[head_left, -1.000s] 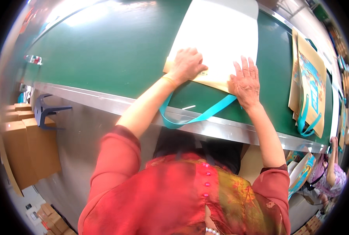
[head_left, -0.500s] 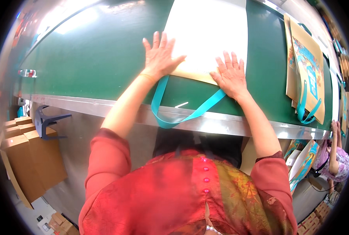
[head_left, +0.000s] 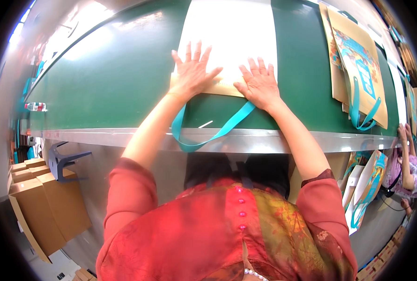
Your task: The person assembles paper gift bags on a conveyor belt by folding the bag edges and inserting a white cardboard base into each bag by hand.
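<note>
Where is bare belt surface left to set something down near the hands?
Left of the left hand, the green belt lies bare out to its edge. A narrower bare strip runs between the white sheet and the printed bags. Crowded: under the right hand and around the teal handle loop.

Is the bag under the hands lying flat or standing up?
Flat: the bag lies spread on the green table, both hands pressing it, its teal handle over the edge.
</note>
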{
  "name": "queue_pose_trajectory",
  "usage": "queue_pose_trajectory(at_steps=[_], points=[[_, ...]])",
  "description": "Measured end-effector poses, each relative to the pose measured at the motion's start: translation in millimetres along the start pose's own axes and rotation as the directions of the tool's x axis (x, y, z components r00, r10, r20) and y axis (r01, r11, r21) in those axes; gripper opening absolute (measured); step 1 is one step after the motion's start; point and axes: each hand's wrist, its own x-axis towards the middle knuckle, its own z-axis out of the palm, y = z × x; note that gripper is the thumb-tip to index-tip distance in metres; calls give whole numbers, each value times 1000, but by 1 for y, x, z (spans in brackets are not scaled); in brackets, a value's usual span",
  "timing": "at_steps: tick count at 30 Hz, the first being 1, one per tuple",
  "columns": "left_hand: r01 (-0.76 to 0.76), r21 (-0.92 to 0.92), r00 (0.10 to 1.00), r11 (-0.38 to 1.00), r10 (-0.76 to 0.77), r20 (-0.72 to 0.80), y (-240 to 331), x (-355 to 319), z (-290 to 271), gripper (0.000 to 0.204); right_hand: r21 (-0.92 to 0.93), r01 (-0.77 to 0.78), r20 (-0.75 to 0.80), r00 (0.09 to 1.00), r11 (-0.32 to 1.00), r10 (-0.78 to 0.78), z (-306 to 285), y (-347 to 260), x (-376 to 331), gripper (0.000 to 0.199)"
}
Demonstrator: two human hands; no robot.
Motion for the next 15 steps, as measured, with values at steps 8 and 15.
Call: queue_pose_trajectory(at_steps=[8, 15], points=[[49, -81, 948, 996, -21, 318, 20, 6, 7, 80, 0, -27, 60, 998, 1000, 27, -4, -4, 0, 71], [103, -82, 911, 991, -61, 407, 0, -9, 24, 77, 69, 86, -350, 935, 994, -57, 27, -26, 47, 32]])
